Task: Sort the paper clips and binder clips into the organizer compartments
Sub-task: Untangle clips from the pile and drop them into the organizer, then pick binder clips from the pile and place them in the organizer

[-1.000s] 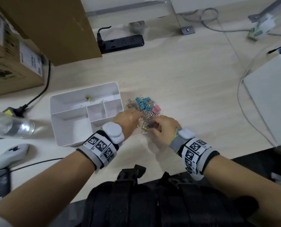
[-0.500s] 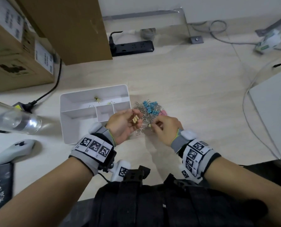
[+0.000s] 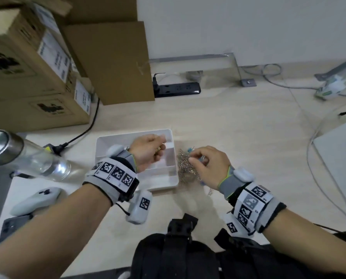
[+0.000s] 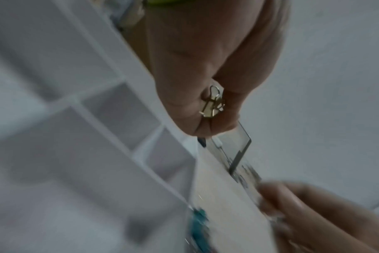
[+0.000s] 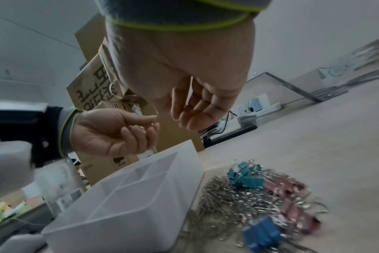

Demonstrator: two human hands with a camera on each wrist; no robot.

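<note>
Pale wooden desk (image 3: 238, 137): your left hand (image 3: 148, 152) over white plastic organizer (image 3: 107, 141), fingers curled, pinching small yellow binder clip (image 4: 212, 104). Your right hand (image 3: 208, 166) above clip pile (image 5: 260, 202) beside organizer's right edge, fingers loosely curled, empty.

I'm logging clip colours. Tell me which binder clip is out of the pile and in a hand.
The yellow binder clip, pinched in the left hand over the organizer. The teal, pink and blue ones lie in the pile on the desk.

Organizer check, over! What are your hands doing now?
Left hand pinches a yellow binder clip above the organizer. Right hand empty over the clip pile. Nothing blocking.
</note>
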